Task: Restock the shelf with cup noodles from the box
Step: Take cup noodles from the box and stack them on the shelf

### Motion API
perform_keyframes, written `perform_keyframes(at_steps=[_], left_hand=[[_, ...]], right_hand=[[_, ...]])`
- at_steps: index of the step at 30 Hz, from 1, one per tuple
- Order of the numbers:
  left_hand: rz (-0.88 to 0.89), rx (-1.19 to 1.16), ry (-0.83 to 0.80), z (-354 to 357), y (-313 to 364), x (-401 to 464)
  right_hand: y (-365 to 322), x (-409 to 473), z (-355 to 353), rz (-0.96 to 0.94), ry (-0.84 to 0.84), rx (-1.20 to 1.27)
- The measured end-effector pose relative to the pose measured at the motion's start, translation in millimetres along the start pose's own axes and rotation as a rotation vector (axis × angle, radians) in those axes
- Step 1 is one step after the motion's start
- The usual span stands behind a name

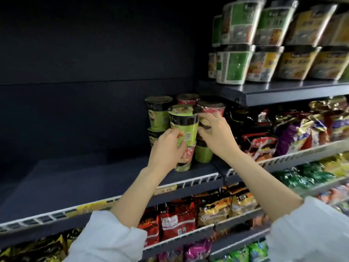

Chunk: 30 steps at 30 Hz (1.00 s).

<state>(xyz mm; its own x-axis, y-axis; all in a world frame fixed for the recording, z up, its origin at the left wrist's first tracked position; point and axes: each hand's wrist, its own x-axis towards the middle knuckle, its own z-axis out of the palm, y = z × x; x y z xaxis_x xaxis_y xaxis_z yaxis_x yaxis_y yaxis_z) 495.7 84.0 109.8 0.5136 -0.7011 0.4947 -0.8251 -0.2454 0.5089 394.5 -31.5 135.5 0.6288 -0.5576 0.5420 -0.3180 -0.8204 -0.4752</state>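
Observation:
A green cup noodle [184, 127] with a black band stands on top of a red-and-green cup [184, 159] on the dark shelf [94, 178]. My left hand [167, 148] grips the stack from the left at the join of the two cups. My right hand [215, 133] holds the upper cup's right side, thumb and fingers curled by its rim. Behind stand more stacked cups: green ones [157, 114] at the left, red ones [212, 108] at the right over a green cup [203, 153]. The box is out of view.
The shelf's left part is bare, with a white wire rail [198, 181] along its front. Noodle bags [283, 133] crowd the shelf to the right. Bowl noodles [264, 48] fill the shelf above right. More packets [177, 222] sit on lower shelves.

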Motion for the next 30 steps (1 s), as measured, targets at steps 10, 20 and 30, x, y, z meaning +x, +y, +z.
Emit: perform_keyframes(at_steps=[10,20,30], left_hand=[[0.095,-0.146,-0.155,87.5,76.9,-47.3],[0.217,-0.137,-0.438,214.1,261.7,-103.7],[0.085,-0.049,-0.804,336.2,377.4,-179.2]], right_hand=[[81.5,-117.5,-69.3,0.343,-0.116,-0.075],[217.8,-227.2,-187.9,0.627,-0.200,-0.225],[324.1,-340.3,-299.9,0.798,-0.682,-0.348]])
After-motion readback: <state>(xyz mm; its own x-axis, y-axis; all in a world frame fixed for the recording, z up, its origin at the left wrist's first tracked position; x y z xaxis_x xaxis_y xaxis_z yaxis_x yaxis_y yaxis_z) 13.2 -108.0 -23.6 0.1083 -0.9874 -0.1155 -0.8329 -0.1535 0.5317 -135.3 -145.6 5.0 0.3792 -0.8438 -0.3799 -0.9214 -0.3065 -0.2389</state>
